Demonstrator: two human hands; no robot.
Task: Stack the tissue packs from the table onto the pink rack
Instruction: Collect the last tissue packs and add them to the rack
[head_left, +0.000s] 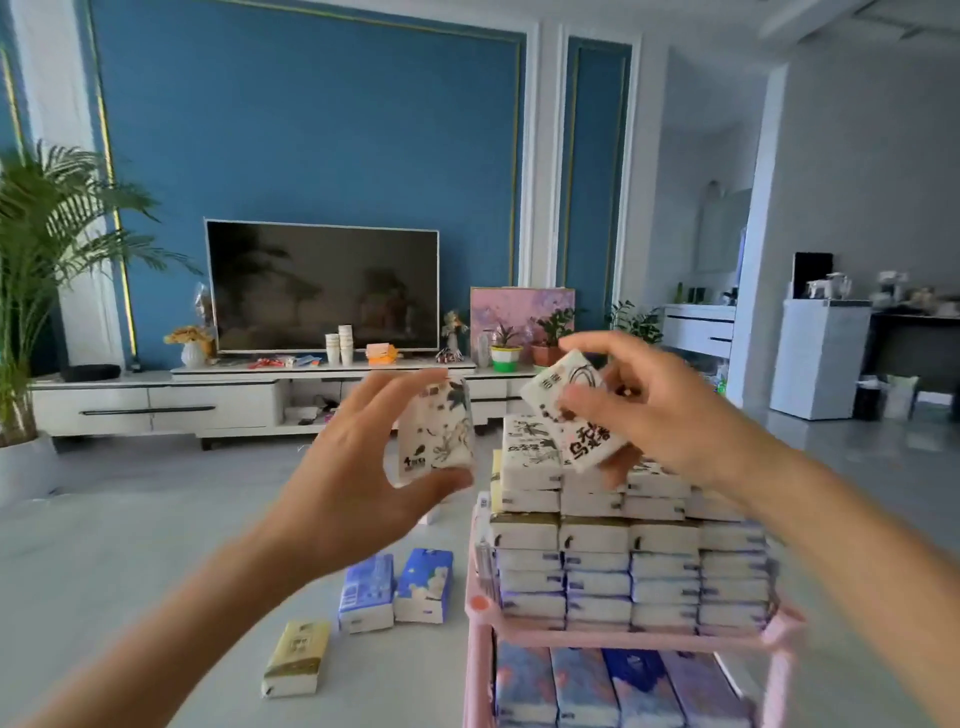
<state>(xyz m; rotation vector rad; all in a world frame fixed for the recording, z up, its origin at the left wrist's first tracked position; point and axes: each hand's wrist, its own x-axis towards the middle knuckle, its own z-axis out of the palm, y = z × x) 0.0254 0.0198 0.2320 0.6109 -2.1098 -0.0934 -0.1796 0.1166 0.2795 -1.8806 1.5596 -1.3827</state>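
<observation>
My left hand (358, 467) holds a white tissue pack with ink-style print (436, 431) upright, thumb under it and fingers over its top, just left of the pink rack (618, 638). My right hand (639, 410) grips a second white printed pack (571, 415), tilted, right above the tall stack of packs (628, 561) on the rack's top shelf. On the table surface (156, 571) lie two blue packs (395, 592) and one gold-and-cream pack (297, 657). The rack's lower shelf holds more blue and pink packs (618, 686).
A white TV cabinet (208, 400) with a television, paper cups and potted plants stands across the room. A large palm (47, 249) stands at the left. A white cupboard (821, 358) stands at the right.
</observation>
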